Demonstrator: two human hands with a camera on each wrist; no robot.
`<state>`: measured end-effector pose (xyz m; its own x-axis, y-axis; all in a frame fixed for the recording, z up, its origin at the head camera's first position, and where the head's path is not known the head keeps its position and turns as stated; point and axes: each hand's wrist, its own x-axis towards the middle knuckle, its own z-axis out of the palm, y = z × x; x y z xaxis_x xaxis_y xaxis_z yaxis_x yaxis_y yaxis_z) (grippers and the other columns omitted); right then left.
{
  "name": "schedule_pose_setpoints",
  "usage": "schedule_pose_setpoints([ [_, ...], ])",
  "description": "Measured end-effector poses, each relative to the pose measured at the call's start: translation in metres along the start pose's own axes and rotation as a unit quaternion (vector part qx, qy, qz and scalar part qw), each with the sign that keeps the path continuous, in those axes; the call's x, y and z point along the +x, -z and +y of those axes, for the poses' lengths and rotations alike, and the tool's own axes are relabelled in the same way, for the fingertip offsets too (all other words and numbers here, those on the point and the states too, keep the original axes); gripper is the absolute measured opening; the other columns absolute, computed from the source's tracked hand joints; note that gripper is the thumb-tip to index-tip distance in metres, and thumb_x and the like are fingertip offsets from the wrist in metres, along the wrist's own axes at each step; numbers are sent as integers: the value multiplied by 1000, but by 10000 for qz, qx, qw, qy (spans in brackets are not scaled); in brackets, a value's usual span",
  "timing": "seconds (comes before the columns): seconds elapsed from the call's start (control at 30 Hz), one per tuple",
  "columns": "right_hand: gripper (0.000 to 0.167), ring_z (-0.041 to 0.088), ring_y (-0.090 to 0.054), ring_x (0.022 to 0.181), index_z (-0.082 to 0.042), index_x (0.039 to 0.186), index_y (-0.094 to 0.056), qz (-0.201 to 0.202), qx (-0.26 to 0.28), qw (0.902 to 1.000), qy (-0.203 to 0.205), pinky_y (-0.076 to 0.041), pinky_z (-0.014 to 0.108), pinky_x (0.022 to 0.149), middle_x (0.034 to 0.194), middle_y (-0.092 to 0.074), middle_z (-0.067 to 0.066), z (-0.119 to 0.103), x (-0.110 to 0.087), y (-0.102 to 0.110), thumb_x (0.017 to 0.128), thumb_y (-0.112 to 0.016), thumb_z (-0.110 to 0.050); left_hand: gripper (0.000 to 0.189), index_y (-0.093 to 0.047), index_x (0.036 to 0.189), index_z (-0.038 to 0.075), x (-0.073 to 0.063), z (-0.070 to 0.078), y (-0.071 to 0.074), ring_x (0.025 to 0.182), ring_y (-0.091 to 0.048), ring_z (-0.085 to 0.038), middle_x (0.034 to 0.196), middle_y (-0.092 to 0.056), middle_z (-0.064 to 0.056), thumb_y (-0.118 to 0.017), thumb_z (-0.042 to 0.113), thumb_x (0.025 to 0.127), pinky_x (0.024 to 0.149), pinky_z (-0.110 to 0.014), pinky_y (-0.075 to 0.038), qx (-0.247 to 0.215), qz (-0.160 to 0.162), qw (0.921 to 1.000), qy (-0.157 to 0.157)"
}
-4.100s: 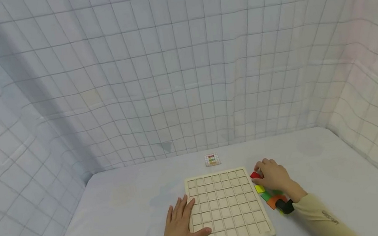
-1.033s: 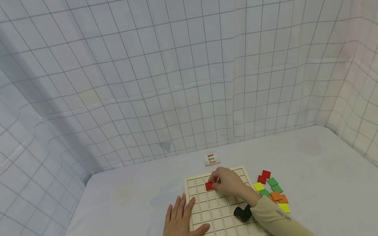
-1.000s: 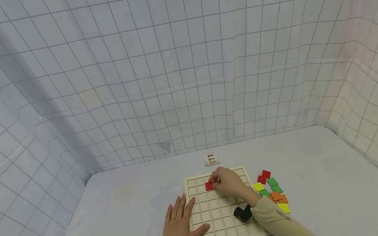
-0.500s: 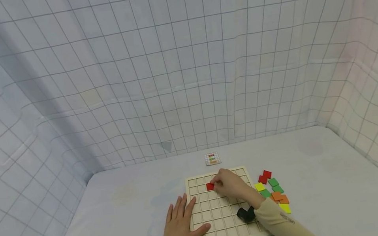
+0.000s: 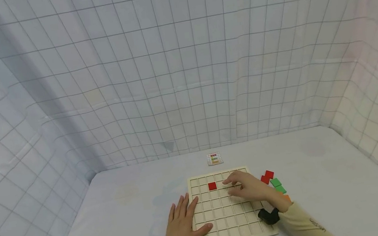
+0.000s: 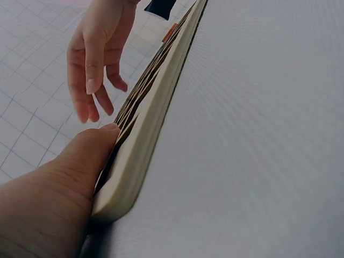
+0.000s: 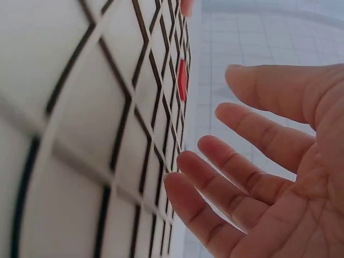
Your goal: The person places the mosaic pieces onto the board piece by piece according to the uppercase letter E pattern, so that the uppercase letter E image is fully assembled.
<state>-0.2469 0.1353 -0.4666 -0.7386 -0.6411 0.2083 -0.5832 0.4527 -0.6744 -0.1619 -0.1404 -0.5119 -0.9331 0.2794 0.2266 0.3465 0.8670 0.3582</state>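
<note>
A pale wooden grid board [image 5: 224, 223] lies on the white table, with a red square tile [image 5: 212, 186] set in one of its upper cells. My left hand [image 5: 185, 230] rests flat along the board's left edge, fingers spread and thumb over the rim. Above the board's right half hovers my right hand [image 5: 250, 187], its fingers loosely extended and holding nothing. In the right wrist view the right palm [image 7: 279, 172] shows bare, apart from the grid. Beside the board's right edge lie loose red tiles [image 5: 269, 174] and green tiles [image 5: 275, 182], partly hidden by the right forearm.
Behind the board lies a small card [image 5: 214, 159] printed with a coloured grid pattern. A black camera [image 5: 269, 216] on the right wrist hangs over the board's lower right. An orange tile [image 5: 287, 198] peeks out beside the right sleeve. Grid-lined cloth surrounds the table.
My right hand brought a red tile from the pile to the board and let go of it in a cell. It has since drawn back to the right. The left hand stays put.
</note>
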Motion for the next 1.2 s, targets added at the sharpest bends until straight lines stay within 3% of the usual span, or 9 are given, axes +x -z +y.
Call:
schedule_pose_setpoints([
  [0.1, 27, 27, -58, 99, -6, 116, -64, 316, -150, 9991, -246, -50, 34, 75, 117, -58, 6, 3, -14, 15, 94, -62, -22, 88, -34, 148, 17, 0, 0, 0, 141, -14, -30, 153, -23, -14, -47, 74, 82, 110, -51, -6, 18, -5, 10000, 1],
  [0.17, 23, 24, -58, 94, -6, 112, -67, 562, -401, 9957, -616, -50, 35, 73, 112, -60, 4, 5, -22, 24, 93, -63, -20, 88, -35, 148, 17, 0, 1, 0, 141, -15, -31, 153, -23, -15, -47, 73, 82, 110, -52, -7, 23, 2, 10000, -24],
  [0.33, 16, 15, -55, 78, -8, 101, -71, 1004, -1249, 9738, -1612, -47, 33, 66, 91, -61, -2, 15, -38, 38, 87, -70, -15, 86, -36, 147, 15, -1, 2, 3, 140, -16, -33, 152, -25, -17, -49, 71, 84, 109, -54, -8, -51, 27, 9999, -91],
  [0.47, 21, 16, -53, 74, -6, 98, -69, 1096, -1796, 9571, -1992, -47, 35, 63, 85, -57, 1, 22, -48, 42, 81, -75, -18, 85, -37, 147, 14, -1, 2, 3, 140, -18, -34, 152, -26, -17, -50, 70, 84, 108, -54, -9, -85, 96, 9998, -120],
  [0.6, 30, 17, -51, 71, -3, 96, -63, 1070, -1909, 9490, -2271, -46, 34, 60, 84, -53, 3, 26, -54, 44, 80, -77, -25, 85, -38, 146, 13, -1, 2, 2, 140, -19, -34, 151, -27, -17, -51, 69, 84, 108, -55, -10, -73, 161, 9997, -150],
  [0.77, 34, 17, -49, 68, -2, 93, -58, 1043, -1720, 9468, -2512, -43, 33, 57, 83, -53, 5, 26, -56, 46, 82, -76, -29, 85, -37, 147, 14, -1, 3, 3, 140, -18, -34, 152, -26, -16, -49, 70, 84, 108, -54, -10, -34, 139, 9998, -145],
  [0.97, 25, 16, -46, 63, -6, 86, -59, 1071, -1332, 9483, -2675, -39, 30, 53, 74, -52, 1, 26, -54, 45, 83, -74, -26, 85, -38, 147, 13, 0, 2, 1, 140, -18, -33, 152, -27, -16, -50, 70, 84, 108, -54, -10, 13, 191, 9997, -156],
  [1.2, 25, 15, -45, 60, -9, 85, -59, 1031, -1260, 9477, -2745, -35, 29, 52, 71, -50, -1, 27, -52, 43, 81, -76, -28, 86, -37, 147, 14, 0, 1, 1, 140, -18, -33, 152, -26, -16, -50, 70, 83, 108, -54, -10, -18, 149, 9998, -141],
])
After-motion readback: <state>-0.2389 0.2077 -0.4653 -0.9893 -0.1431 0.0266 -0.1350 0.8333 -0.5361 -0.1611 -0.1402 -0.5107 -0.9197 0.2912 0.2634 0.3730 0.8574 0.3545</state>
